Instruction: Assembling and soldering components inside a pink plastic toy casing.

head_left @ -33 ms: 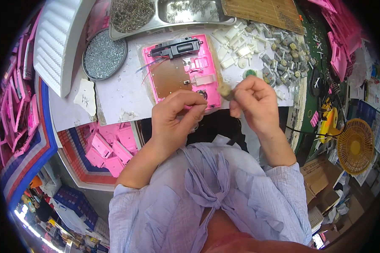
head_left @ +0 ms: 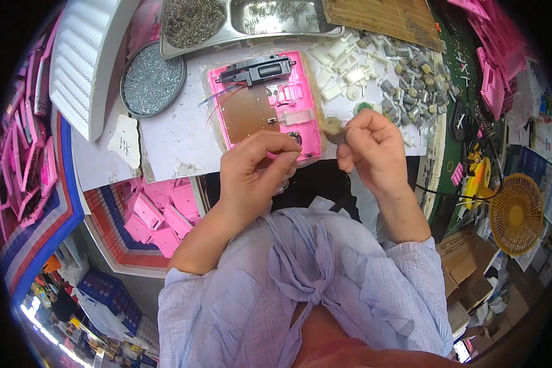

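Note:
A pink plastic housing [head_left: 316, 132] lies on the white work surface. It carries a brown board [head_left: 242, 116], a black rectangular module [head_left: 257, 70] along its far side, and thin loose wires at its left. At the housing's near edge is my left hand [head_left: 254, 162], thumb and forefinger pinched together; whatever is between them is too small to make out. My right hand [head_left: 374, 144], just right of the housing, pinches a small grey cylindrical part [head_left: 333, 130] with a yellowish end. The part is slightly blurred and held apart from the housing.
Beyond my right hand lie heaps of similar grey cylinders [head_left: 417, 80] and white plastic pieces [head_left: 349, 70]. A round dish of screws [head_left: 152, 80] stands left, a metal tray [head_left: 282, 34] at the back. Pink housings [head_left: 156, 214] fill a box below left; a yellow fan [head_left: 515, 211] stands right.
My right hand has shifted very slightly to the right, and the small grey cylinder with it has tilted a little. My left hand and the pink housing stay in place.

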`<act>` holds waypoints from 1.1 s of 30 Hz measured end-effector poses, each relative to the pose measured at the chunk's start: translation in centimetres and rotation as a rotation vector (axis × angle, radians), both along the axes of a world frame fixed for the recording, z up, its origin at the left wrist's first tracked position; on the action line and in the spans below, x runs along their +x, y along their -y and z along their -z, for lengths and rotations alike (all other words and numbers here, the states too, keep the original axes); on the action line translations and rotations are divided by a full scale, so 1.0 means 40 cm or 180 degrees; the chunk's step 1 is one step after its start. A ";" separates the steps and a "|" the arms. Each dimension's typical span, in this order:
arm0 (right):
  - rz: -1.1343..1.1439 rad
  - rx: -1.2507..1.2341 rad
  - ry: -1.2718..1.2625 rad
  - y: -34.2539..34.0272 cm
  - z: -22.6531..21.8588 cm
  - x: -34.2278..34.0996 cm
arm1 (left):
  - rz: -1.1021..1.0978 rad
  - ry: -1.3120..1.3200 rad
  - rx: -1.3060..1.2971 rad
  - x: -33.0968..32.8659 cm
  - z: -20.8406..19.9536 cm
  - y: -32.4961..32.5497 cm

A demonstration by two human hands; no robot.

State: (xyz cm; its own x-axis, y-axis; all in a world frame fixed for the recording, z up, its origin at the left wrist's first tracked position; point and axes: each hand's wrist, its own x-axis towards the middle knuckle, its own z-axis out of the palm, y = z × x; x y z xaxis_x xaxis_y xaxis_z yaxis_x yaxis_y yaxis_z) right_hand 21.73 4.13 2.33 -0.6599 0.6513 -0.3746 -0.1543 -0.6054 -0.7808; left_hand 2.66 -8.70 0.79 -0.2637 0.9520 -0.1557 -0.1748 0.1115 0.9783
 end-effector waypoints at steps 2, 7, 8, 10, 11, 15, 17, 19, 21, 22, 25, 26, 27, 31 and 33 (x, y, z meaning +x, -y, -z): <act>-0.0022 -0.0468 -0.0427 -0.007 0.013 0.004 | -0.0006 -0.0213 0.0370 -0.004 0.020 -0.015; -0.0445 -0.0726 -0.0914 0.018 0.051 -0.015 | 0.0044 0.0016 0.0030 -0.006 0.002 -0.012; -0.0402 -0.0667 -0.0840 0.019 0.048 -0.019 | 0.0108 -0.0163 0.0044 -0.010 0.001 -0.009; -0.0326 -0.0552 -0.0695 0.019 0.037 -0.029 | 0.0202 -0.0509 0.0135 -0.014 0.000 -0.005; -0.0428 -0.0504 -0.0625 0.017 0.030 -0.033 | 0.0231 -0.0677 0.0212 -0.015 0.002 -0.001; -0.0872 -0.0381 -0.0414 0.004 0.018 -0.037 | 0.0028 -0.0920 0.0772 0.005 0.019 -0.002; -0.1009 -0.0376 -0.0369 0.001 0.017 -0.032 | 0.0036 -0.0749 0.0737 0.011 0.016 0.003; -0.1046 -0.0392 -0.0357 0.004 0.018 -0.029 | 0.0048 -0.0683 0.0760 0.013 0.018 0.006; -0.1050 -0.0509 -0.0527 0.005 0.025 -0.024 | 0.0064 -0.0719 0.0845 0.012 0.026 0.010; -0.1040 -0.0563 -0.0607 0.005 0.027 -0.021 | 0.0085 -0.0746 0.0867 0.012 0.027 0.009; -0.1106 -0.0459 -0.0440 0.007 0.022 -0.024 | 0.0114 -0.0781 0.0921 0.012 0.028 0.009; -0.1146 -0.0373 -0.0389 0.007 0.021 -0.025 | 0.0100 -0.0764 0.0929 0.013 0.025 0.009; -0.1185 -0.0287 -0.0337 0.006 0.019 -0.026 | 0.0086 -0.0746 0.0937 0.014 0.023 0.009; -0.1148 0.0503 0.0061 0.019 0.007 -0.031 | 0.0060 -0.1002 0.0958 0.012 0.031 0.014; -0.1445 0.1597 0.0378 0.014 0.002 -0.014 | 0.0049 -0.1116 0.0951 0.009 0.035 0.018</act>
